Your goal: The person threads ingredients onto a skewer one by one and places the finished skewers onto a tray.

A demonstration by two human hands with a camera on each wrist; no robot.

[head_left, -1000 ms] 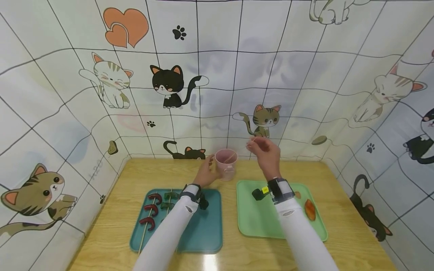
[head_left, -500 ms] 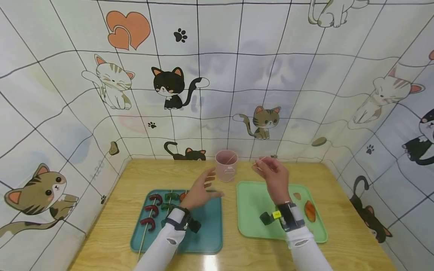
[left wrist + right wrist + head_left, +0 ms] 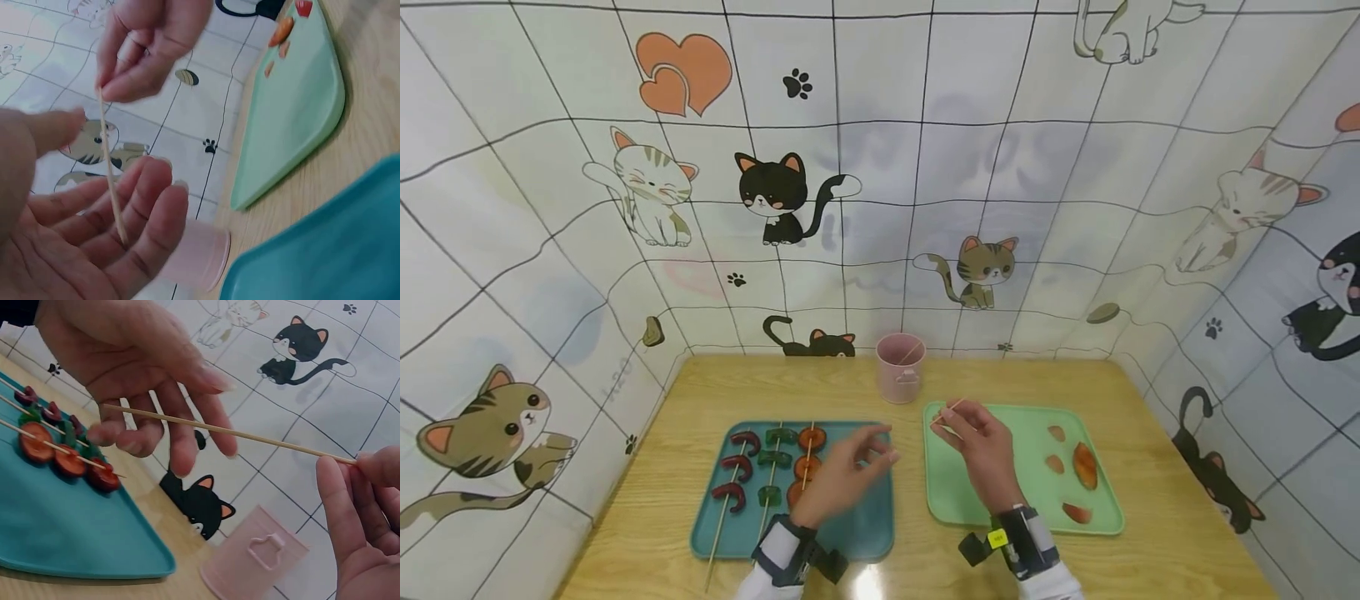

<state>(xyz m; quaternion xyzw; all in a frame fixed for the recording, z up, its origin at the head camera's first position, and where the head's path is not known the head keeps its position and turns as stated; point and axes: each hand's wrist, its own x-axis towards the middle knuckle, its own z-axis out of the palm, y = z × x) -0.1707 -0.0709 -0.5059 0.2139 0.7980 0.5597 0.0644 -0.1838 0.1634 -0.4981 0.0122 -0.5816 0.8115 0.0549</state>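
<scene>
My right hand (image 3: 985, 450) pinches one end of a bare wooden skewer (image 3: 262, 439) between thumb and fingertips, above the left part of the green tray (image 3: 1030, 425). My left hand (image 3: 846, 471) is over the blue tray (image 3: 872, 521), palm up with loosely bent fingers. In the left wrist view the skewer's other end overlaps its palm and fingers, and the thumb stands apart from it. Loaded skewers lie on the blue tray: one with dark red curved pieces (image 3: 727, 492), one with green pieces (image 3: 769, 497), one with round orange slices (image 3: 812, 437), partly hidden by my left hand.
A pink cup (image 3: 898, 379) with a thin stick (image 3: 913, 351) in it stands at the back of the wooden table (image 3: 790, 383). The green tray bears an orange-brown piece (image 3: 1084, 465), a reddish piece (image 3: 1077, 513) and small pinkish pieces (image 3: 1056, 433). A cat-print sheet (image 3: 880, 167) surrounds the table.
My left hand has left the cup and come down over the blue tray, turning its palm up. My right hand has lowered the skewer from beside the cup to over the green tray.
</scene>
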